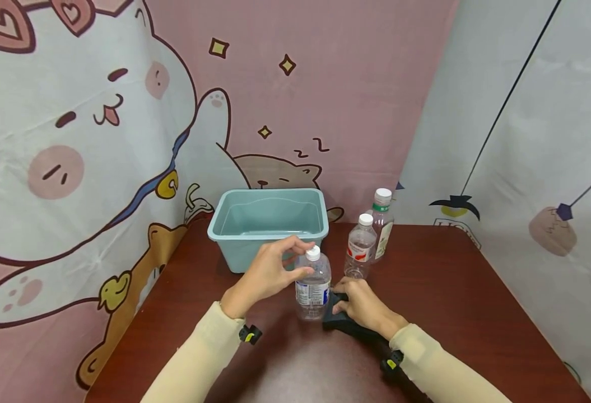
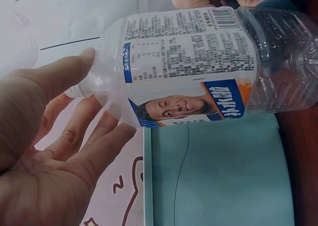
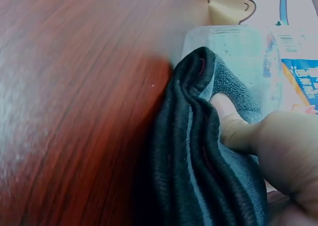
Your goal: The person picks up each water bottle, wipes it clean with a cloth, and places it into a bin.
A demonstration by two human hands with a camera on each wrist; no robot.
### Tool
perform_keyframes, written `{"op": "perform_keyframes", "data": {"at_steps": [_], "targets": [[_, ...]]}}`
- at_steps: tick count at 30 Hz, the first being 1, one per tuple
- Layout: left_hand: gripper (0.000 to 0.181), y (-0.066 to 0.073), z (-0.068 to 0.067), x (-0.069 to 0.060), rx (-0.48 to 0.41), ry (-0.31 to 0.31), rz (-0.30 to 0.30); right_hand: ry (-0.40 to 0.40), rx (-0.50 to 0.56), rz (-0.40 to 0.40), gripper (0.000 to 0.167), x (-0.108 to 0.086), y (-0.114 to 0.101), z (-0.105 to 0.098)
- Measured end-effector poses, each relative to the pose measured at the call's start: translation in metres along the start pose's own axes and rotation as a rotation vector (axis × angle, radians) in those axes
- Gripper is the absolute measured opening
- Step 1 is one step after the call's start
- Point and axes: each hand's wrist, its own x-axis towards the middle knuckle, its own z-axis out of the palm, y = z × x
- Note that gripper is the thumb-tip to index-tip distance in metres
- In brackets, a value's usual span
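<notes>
A clear plastic bottle (image 1: 313,291) with a white cap and a printed label stands upright on the table. My left hand (image 1: 270,268) holds it near the neck, thumb on one side and fingers curved around the other; the left wrist view shows the thumb by the neck of this bottle (image 2: 189,67). Just to the right, my right hand (image 1: 363,302) pinches a folded dark grey cloth (image 1: 339,316) lying on the table beside the bottle. In the right wrist view, the thumb presses into the folds of the cloth (image 3: 198,151); the other fingers are mostly hidden.
A light blue-green plastic bin (image 1: 270,237) sits behind the left hand. Beyond the right hand stand a small bottle with a red-and-white label (image 1: 359,252) and a taller bottle with a green neck ring (image 1: 385,229). A printed curtain (image 1: 356,84) borders the brown table (image 1: 446,291).
</notes>
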Motion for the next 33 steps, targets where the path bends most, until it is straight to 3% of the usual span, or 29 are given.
{"op": "perform_keyframes", "data": {"at_steps": [5, 17, 26, 33], "targets": [[0.035, 0.0, -0.001, 0.0, -0.011, -0.01, -0.008, 0.038, 0.057, 0.017, 0.037, 0.0, 0.001, -0.004], [0.035, -0.002, -0.001, 0.001, 0.002, -0.017, 0.004, 0.158, 0.189, 0.167, 0.049, 0.003, -0.014, -0.033], [0.035, -0.003, 0.0, 0.0, -0.001, -0.019, 0.013, 0.297, 0.296, 0.147, 0.04, 0.01, -0.03, -0.058], [0.035, -0.002, -0.001, 0.0, 0.019, -0.022, 0.028, 0.37, 0.311, 0.052, 0.039, 0.022, -0.046, -0.067]]}}
